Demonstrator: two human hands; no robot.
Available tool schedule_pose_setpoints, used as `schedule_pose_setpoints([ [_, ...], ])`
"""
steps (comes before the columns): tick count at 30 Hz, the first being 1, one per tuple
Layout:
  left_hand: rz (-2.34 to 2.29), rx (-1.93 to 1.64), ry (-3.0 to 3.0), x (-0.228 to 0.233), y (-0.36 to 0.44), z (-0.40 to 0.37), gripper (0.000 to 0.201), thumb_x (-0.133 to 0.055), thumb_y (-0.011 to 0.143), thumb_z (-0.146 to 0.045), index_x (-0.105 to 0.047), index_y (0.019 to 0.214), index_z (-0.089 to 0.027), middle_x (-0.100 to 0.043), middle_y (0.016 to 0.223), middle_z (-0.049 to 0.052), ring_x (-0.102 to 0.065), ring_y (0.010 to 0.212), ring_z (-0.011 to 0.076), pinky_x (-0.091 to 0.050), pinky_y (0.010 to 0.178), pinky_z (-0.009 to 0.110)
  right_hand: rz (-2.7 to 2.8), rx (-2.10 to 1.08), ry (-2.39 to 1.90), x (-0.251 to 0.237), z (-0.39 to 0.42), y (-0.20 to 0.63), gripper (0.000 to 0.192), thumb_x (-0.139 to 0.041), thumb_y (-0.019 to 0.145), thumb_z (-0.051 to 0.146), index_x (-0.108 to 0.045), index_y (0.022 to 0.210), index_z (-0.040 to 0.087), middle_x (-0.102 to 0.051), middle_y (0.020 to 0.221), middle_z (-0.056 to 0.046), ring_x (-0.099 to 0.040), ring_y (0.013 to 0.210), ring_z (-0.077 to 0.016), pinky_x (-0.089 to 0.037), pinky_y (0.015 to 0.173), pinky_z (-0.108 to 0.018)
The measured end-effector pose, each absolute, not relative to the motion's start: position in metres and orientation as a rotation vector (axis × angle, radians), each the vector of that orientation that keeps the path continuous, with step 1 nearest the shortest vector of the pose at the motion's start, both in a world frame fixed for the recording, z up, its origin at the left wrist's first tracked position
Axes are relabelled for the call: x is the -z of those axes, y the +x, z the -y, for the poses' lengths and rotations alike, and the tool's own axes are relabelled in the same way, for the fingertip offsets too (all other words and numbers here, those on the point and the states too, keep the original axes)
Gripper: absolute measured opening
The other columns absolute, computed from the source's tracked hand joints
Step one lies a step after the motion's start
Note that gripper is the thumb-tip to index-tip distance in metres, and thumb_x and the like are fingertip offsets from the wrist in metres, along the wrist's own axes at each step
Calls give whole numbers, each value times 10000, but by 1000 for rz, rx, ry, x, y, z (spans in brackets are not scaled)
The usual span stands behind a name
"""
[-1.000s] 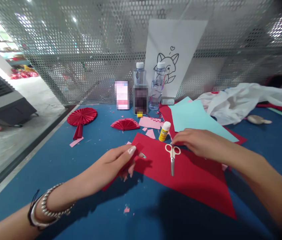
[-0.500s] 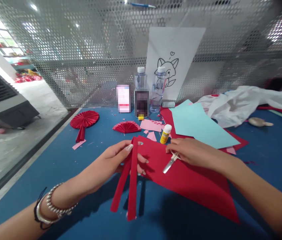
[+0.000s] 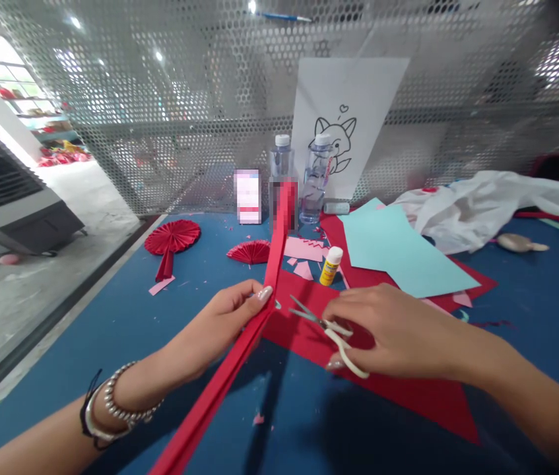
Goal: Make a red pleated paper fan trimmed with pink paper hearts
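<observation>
Between the thumb and fingers of my left hand (image 3: 232, 313) is a long folded red paper strip (image 3: 220, 369). It slants from the bottom edge up past my thumb, its upper end standing in front of the bottles. My right hand (image 3: 383, 330) holds white-handled scissors (image 3: 341, 343) with the blades parted and pointing left toward the strip, apart from it. Under the scissors lies a large red paper sheet (image 3: 418, 402) on the blue table. A yellow glue stick (image 3: 330, 267) with a white cap stands just behind my right hand.
A round pleated red fan (image 3: 173, 237) and a smaller half fan (image 3: 248, 252) lie on the left. Two water bottles (image 3: 313, 185) stand by a perforated metal panel beside a fox drawing (image 3: 338, 86). Light blue paper (image 3: 398, 244) and a white plastic bag (image 3: 457, 211) lie to the right.
The red strip has swung from hanging downward to stretching up and away, gripped further along. In my right hand the scissors have turned, blades now opened toward the left hand.
</observation>
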State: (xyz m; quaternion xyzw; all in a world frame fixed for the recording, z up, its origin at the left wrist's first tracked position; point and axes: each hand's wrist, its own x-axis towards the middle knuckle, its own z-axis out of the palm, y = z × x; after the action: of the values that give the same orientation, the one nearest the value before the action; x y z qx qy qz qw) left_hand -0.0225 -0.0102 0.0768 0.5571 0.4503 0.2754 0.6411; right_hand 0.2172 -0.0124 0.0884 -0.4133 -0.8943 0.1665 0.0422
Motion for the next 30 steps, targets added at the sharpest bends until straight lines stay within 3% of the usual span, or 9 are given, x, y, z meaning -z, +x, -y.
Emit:
schedule_pose_setpoints([
  [3, -1083, -610, 1404, -76, -23, 8, 303, -455, 853, -461, -436, 733, -184, -425, 458, -82, -380, 355, 57, -311, 363, 153, 2747, -620, -1242, -89, 17, 214, 149, -577, 745, 338, -550, 687, 204, -590, 666, -2, -523, 615, -147, -306, 545, -237],
  [8, -1127, -674, 1694, -79, -21, 11, 282, -434, 871, -423, -549, 834, -169, -514, 647, -37, -440, 541, 86, -345, 499, 175, 2714, -863, -1205, -90, 17, 209, 344, -554, 760, 489, -472, 608, 192, -560, 589, 17, -490, 558, -119, -304, 518, -225],
  [15, -1113, -663, 1871, -79, -18, 16, 323, -397, 893, -384, -627, 850, -162, -598, 765, -7, -492, 689, 131, -370, 627, 192, 2693, -1016, -1122, -89, 18, 204, 266, -521, 804, 303, -394, 603, 185, -570, 607, 45, -509, 536, -84, -294, 485, -192],
  [24, -1101, -649, 1744, -80, -16, 17, 334, -394, 897, -392, -604, 780, -160, -548, 665, -31, -460, 616, 106, -365, 592, 182, 2578, -1202, -1067, -85, 20, 204, 182, -387, 861, 182, -460, 694, 184, -615, 701, -1, -622, 681, -121, -321, 486, -181],
  [30, -1014, -578, 1531, -77, -14, 23, 334, -338, 917, -414, -561, 987, -175, -567, 496, -34, -513, 454, 109, -362, 468, 190, 2597, -1055, -1147, -86, 21, 202, 132, -440, 812, 177, -473, 684, 185, -599, 695, 5, -577, 611, -123, -302, 484, -203],
])
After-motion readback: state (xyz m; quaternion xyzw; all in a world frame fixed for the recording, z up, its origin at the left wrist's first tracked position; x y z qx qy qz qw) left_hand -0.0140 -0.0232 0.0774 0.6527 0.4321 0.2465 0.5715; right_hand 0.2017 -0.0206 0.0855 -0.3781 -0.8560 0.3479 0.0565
